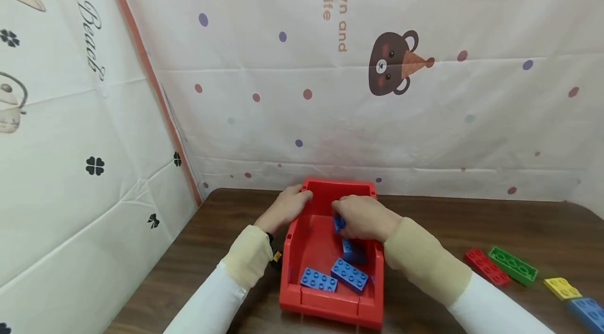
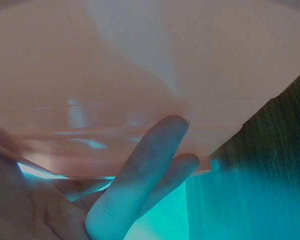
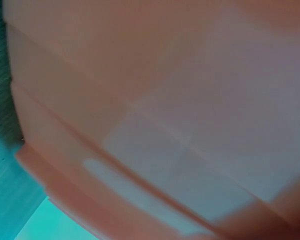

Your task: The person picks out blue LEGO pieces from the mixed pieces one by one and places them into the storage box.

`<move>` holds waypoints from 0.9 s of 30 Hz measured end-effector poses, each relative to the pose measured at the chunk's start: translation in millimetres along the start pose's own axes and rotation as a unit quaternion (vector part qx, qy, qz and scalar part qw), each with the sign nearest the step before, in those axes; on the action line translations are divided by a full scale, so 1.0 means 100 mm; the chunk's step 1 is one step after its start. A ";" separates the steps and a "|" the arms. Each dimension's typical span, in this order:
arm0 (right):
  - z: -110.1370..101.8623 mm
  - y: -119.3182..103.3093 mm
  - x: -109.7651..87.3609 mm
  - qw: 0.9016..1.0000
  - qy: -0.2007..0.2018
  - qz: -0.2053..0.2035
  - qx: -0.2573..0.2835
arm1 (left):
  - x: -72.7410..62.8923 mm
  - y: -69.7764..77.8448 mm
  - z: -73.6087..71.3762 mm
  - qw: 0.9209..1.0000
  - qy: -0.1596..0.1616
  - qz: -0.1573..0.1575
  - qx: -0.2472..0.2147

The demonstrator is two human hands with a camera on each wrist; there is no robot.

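A red open-front bin [image 1: 330,305] stands on the table between both arms. My left hand [image 1: 285,207] grips its left rim near the back; in the left wrist view, fingers [image 2: 145,175] lie against the outer wall. Inside the bin, my right hand [image 1: 365,214] pinches a blue toy brick [image 1: 338,224], partly hidden by the fingers. Below it a blue brick [image 1: 354,251] lies tilted by the right wall. Two more studded blue bricks, one at left [image 1: 319,280] and one at right [image 1: 349,275], lie near the bin's front. The right wrist view shows only the bin's wall [image 3: 155,140].
To the right on the brown wooden table [image 1: 424,271] lie a red brick [image 1: 486,267], a green brick [image 1: 513,265], a yellow brick [image 1: 561,288] and a blue brick [image 1: 589,313]. A printed white curtain [image 1: 349,129] hangs behind the table and along its left side.
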State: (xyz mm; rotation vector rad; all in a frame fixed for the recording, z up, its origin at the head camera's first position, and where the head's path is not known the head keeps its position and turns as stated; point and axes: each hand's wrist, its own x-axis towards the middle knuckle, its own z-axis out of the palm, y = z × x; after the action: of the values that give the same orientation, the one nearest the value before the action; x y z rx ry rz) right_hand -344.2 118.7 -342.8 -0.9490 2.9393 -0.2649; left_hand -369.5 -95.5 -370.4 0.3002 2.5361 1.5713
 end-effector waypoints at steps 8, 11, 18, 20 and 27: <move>0.00 -0.06 0.04 0.999 -0.009 -0.024 -0.030 | -0.04 -0.01 -0.04 1.000 0.009 -0.001 0.004; 0.02 -0.09 0.05 0.999 -0.017 -0.025 -0.035 | -0.05 -0.02 -0.05 1.000 0.011 -0.001 0.008; 0.01 -0.07 0.05 0.998 -0.019 -0.022 -0.057 | -0.04 0.01 -0.03 1.000 0.013 0.009 0.011; 0.00 -0.06 0.04 0.998 -0.018 -0.024 -0.064 | -0.02 0.02 -0.01 1.000 0.011 0.009 0.009; 0.00 -0.05 0.00 0.996 -0.015 -0.031 -0.083 | 0.00 0.02 0.02 1.000 0.010 0.007 0.013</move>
State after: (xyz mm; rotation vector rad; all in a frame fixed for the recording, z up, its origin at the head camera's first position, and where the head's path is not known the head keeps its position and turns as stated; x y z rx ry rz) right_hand -341.8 114.8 -342.1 -1.0536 2.9446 -0.0072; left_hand -368.8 -92.5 -369.2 0.3068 2.5767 1.5550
